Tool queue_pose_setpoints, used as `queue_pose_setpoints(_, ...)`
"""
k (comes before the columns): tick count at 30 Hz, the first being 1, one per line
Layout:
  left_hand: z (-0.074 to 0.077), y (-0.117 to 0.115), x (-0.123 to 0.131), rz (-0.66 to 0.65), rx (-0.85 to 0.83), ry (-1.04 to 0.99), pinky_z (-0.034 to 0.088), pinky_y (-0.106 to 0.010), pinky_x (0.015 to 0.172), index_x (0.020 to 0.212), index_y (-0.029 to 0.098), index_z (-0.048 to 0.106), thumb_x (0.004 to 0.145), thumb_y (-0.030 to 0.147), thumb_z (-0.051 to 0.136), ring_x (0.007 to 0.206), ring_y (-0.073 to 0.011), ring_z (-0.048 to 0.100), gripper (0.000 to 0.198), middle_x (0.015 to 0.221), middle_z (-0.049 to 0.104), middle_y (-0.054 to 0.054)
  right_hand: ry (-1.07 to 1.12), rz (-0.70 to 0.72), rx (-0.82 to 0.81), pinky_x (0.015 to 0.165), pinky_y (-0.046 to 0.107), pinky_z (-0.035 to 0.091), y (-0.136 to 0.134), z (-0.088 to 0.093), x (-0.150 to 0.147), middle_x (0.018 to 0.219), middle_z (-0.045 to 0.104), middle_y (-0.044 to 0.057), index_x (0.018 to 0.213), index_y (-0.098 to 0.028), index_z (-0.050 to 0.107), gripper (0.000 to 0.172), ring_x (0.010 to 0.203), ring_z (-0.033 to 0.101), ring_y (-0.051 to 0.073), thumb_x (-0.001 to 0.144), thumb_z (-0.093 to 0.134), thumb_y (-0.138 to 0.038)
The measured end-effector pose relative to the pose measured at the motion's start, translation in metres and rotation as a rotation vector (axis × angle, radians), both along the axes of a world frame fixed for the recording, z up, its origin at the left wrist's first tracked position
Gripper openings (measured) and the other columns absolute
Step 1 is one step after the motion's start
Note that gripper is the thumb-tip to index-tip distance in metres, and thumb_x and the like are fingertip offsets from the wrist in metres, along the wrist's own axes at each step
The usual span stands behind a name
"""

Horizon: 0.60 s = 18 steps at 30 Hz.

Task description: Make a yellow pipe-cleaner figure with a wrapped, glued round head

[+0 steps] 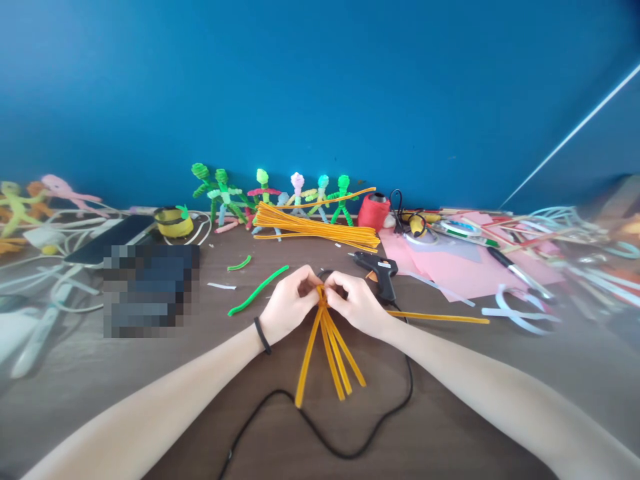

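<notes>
Orange pipe cleaners sit gathered between the two hands I follow through the head camera, low in the middle of my view, above the brown table. I see the left hand, a black band at its wrist, pinching the bunched top end with its fingertips; the right hand pinches the same end from the other side, the two nearly meeting. Below their grip, the loose strands fan out toward me. A black cable loops past the leftmost tip; I cannot tell whether they touch. Just beyond the right hand I have a glue gun lying flat, and left of the left hand a green pipe cleaner. Farther back lies an orange pile, with small fuzzy figures behind it.
</notes>
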<state>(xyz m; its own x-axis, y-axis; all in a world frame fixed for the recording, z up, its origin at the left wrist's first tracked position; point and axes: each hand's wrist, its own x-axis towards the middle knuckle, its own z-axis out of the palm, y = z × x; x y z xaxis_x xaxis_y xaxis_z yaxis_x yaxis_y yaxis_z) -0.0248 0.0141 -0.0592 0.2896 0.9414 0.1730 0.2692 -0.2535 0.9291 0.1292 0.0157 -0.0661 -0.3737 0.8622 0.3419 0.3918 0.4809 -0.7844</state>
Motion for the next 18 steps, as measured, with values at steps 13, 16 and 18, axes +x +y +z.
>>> queue_pose_setpoints(13,-0.0047,0.0000,0.0001,0.027,0.004,-0.006,0.047,-0.023,0.059,0.077,0.018,0.051,0.074,0.019,0.050,0.062,-0.0111,0.058,0.003,0.067,0.058,0.002,0.023,-0.027,-0.039,0.055,0.023,0.035,0.0011,0.0013,0.0013,0.062,0.050,-0.002,0.069,-0.016,0.050,0.013,0.055,0.044,0.010,0.079,0.045,-0.021)
queue_pose_setpoints(16,-0.0024,-0.0009,0.0009,0.031,-0.036,-0.030,0.047,-0.022,0.058,0.076,0.017,0.052,0.074,0.019,0.051,0.059,-0.0103,0.058,0.003,0.065,0.059,0.003,0.012,-0.016,-0.016,0.055,0.023,0.035,0.0014,0.0002,0.0023,0.062,0.049,-0.002,0.069,-0.016,0.049,0.014,0.056,0.044,0.010,0.081,0.043,-0.021)
queue_pose_setpoints(18,-0.0010,-0.0013,0.0013,0.035,-0.069,-0.046,0.048,-0.022,0.057,0.075,0.017,0.052,0.073,0.019,0.052,0.057,-0.0101,0.057,0.002,0.062,0.059,0.003,0.009,-0.008,-0.007,0.055,0.023,0.035,0.0013,-0.0002,0.0029,0.062,0.049,-0.002,0.069,-0.017,0.049,0.015,0.056,0.043,0.010,0.081,0.042,-0.021)
